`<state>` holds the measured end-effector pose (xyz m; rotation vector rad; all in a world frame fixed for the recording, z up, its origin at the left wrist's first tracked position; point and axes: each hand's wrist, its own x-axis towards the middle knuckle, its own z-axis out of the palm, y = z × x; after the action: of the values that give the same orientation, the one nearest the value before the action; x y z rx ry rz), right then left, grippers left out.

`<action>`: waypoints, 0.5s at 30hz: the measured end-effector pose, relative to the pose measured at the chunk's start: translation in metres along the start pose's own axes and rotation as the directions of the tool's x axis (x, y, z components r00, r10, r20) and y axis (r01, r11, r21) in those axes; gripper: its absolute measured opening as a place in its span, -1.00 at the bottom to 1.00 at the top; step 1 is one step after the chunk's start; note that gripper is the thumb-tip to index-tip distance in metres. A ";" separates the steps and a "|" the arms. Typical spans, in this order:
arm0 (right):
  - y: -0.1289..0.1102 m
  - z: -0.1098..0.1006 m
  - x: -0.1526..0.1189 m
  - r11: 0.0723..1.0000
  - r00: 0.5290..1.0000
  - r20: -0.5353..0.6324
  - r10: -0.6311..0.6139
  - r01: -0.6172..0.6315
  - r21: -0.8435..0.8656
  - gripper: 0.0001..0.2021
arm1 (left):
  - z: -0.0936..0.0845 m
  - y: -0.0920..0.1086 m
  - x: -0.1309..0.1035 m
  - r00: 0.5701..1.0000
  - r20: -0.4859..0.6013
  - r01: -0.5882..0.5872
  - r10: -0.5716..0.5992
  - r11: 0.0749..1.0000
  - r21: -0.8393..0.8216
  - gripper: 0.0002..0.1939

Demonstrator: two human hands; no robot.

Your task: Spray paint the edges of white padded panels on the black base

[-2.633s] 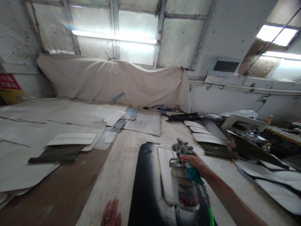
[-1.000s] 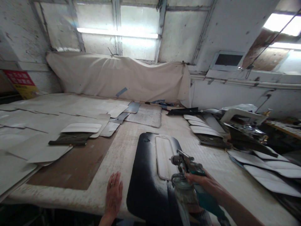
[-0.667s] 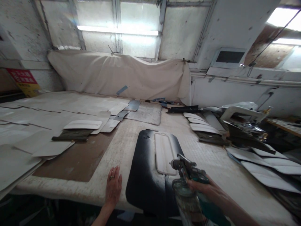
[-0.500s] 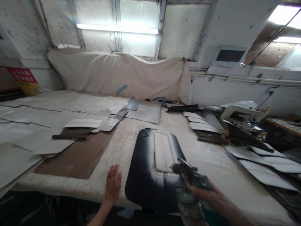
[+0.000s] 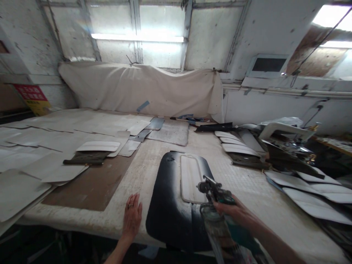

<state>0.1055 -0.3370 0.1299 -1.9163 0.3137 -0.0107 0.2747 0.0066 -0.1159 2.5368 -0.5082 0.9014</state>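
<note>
My right hand (image 5: 233,211) is wrapped round a spray gun (image 5: 213,192) with a cup hanging below it. The gun's nozzle points left, over the right side of a dark rounded panel (image 5: 165,209). A pale rounded rectangular piece (image 5: 190,178) lies upright in the panel's upper middle, with a whitish haze on the dark surface around it. My left hand (image 5: 132,214) rests flat on the table cover, fingers stretched out and a ring on one finger, just left of the panel and apart from it. The gun and my right arm hide the panel's lower right part.
Large pale sheets (image 5: 63,128) overlap on the left, near a brown board (image 5: 88,190). A white-and-dark piece (image 5: 97,146) lies there. Several similar pieces (image 5: 238,143) are stacked at right, with more (image 5: 313,205) nearer. A sewing-machine-like device (image 5: 288,134) stands behind them. Cloth (image 5: 143,88) hangs at the back.
The spray gun, in my right hand, has moved slightly up and left over the panel's right side. My left hand stays flat in about the same place.
</note>
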 end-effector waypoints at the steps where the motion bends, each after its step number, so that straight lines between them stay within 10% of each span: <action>1: -0.007 0.000 0.011 1.000 1.000 -0.010 -0.006 0.006 -0.022 -0.83 | -0.001 0.000 0.000 1.000 0.002 0.002 -0.002 1.000 0.000 -0.56; 10: -0.041 0.001 0.108 0.994 0.997 0.032 0.072 -0.074 0.084 -0.84 | -0.002 -0.001 0.001 0.999 0.039 0.033 -0.034 0.999 0.013 -0.57; 15: -0.035 -0.008 0.101 0.989 0.993 0.056 0.099 -0.105 0.106 -0.78 | 0.003 -0.005 -0.001 0.999 0.018 0.051 -0.051 0.999 -0.004 -0.58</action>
<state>0.2096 -0.3549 0.1507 -1.7880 0.3693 0.0873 0.2778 0.0092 -0.1202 2.5441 -0.4480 0.8596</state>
